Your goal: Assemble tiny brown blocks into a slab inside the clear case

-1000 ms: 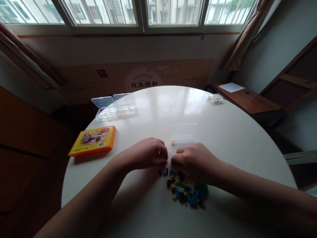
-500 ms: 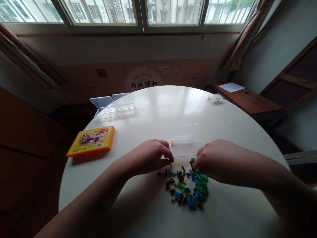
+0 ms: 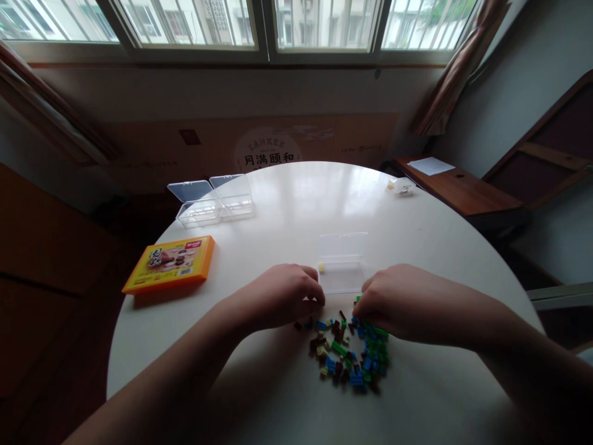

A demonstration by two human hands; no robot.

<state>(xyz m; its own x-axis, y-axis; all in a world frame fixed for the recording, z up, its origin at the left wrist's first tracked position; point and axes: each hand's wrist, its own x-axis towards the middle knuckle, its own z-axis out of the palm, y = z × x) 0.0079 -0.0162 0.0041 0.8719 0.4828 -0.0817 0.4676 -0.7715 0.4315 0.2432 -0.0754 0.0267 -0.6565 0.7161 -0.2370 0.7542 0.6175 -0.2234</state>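
Note:
Small building bricks in green, blue, brown and cream lie in a loose ring-shaped pile point(image 3: 340, 349) on the white table. My left hand point(image 3: 291, 293) is at the pile's upper left, thumb and index finger pinched together; whatever is between the tips is too small to name. Over the pile's upper right edge, my right hand point(image 3: 386, 300) points its closed fingertips down among the bricks, and they hide what they touch. Just beyond both hands stands a clear plastic box point(image 3: 343, 281) with its lid raised. A cream brick point(image 3: 321, 267) sits in its left corner.
Two more clear boxes point(image 3: 215, 210) with raised lids stand at the table's far left. Nearer is an orange-yellow game box point(image 3: 169, 264). A small clear plastic bag point(image 3: 402, 186) lies at the far right edge. Beyond is a wooden side table point(image 3: 463, 191) with a paper.
My right hand has shifted slightly left over the pile's upper edge. The left fingertips have drawn closer together, and the pale brick seen beneath them no longer shows.

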